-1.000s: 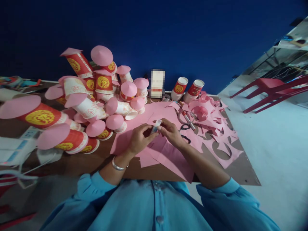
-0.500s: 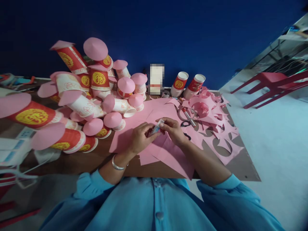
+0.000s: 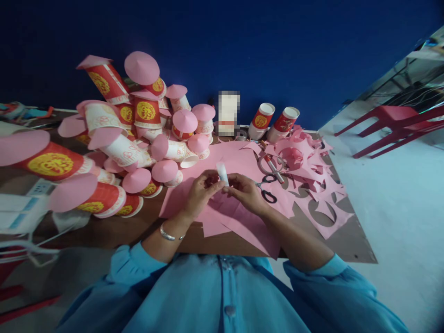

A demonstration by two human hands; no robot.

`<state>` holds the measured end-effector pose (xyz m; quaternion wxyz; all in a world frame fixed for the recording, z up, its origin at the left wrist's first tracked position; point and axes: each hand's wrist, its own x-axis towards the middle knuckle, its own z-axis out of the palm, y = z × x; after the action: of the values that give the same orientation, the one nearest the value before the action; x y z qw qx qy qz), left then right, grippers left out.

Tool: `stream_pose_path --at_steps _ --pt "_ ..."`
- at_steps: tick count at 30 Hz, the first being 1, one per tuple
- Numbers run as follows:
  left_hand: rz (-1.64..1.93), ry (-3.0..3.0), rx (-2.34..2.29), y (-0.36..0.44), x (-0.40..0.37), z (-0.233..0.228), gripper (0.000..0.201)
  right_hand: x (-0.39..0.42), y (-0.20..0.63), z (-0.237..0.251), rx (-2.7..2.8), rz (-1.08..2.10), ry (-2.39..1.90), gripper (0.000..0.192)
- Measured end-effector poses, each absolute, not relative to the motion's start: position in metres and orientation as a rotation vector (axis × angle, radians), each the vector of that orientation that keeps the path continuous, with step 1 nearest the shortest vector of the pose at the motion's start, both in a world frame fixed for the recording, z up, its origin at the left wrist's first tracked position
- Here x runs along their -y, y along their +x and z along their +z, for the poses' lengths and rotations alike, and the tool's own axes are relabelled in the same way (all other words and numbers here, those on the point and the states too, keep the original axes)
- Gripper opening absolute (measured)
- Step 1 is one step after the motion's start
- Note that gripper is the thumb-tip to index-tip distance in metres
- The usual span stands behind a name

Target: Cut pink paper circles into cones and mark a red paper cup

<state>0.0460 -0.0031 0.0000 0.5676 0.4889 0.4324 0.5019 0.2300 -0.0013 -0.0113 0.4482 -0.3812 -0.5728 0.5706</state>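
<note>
Both my hands meet over the pink paper sheets at the table's near edge. My left hand and my right hand pinch a small white glue stick between their fingertips; it stands nearly upright. A piece of pink paper lies under the fingers. Black-handled scissors rest on the paper just right of my right hand.
A pile of red and white paper cups with pink cone lids fills the table's left half. Two open red cups stand at the back. Pink offcuts cover the right side. A red plastic bench stands far right.
The glue stick has turned from slanting to nearly upright between my fingers. My right hand has shifted slightly left, uncovering the scissors.
</note>
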Motion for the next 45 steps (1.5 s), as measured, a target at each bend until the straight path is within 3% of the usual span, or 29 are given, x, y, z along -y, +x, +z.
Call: stream_pose_path --at_steps 6,15,21,24,31,35,41,45 --pt "1.259 1.232 -1.003 0.043 0.006 0.012 0.045 -0.001 0.241 0.002 1.547 1.237 -0.969 0.036" --pt "1.511 1.061 -1.03 0.032 -0.001 0.013 0.034 -0.019 0.268 0.002 1.023 1.203 -0.905 0.033" --pt "1.19 0.967 -0.88 0.041 0.0 0.013 0.041 -0.016 0.259 0.004 0.97 1.421 -0.898 0.042" --pt "1.21 1.099 -0.963 0.047 0.004 0.013 0.048 -0.008 0.244 0.001 1.001 1.509 -0.887 0.05" --pt "1.314 1.238 -1.04 0.048 0.009 0.008 0.038 0.001 0.237 -0.011 1.204 1.508 -0.945 0.049" --pt "1.325 1.314 -1.028 0.047 0.01 0.008 0.038 0.003 0.238 -0.013 1.307 1.581 -0.981 0.063" --pt "1.363 1.325 -1.008 0.048 0.01 0.007 0.03 0.003 0.238 -0.004 1.41 1.455 -0.965 0.057" --pt "1.343 1.375 -1.012 0.05 0.011 0.004 0.03 0.004 0.239 -0.006 1.418 1.525 -1.069 0.07"
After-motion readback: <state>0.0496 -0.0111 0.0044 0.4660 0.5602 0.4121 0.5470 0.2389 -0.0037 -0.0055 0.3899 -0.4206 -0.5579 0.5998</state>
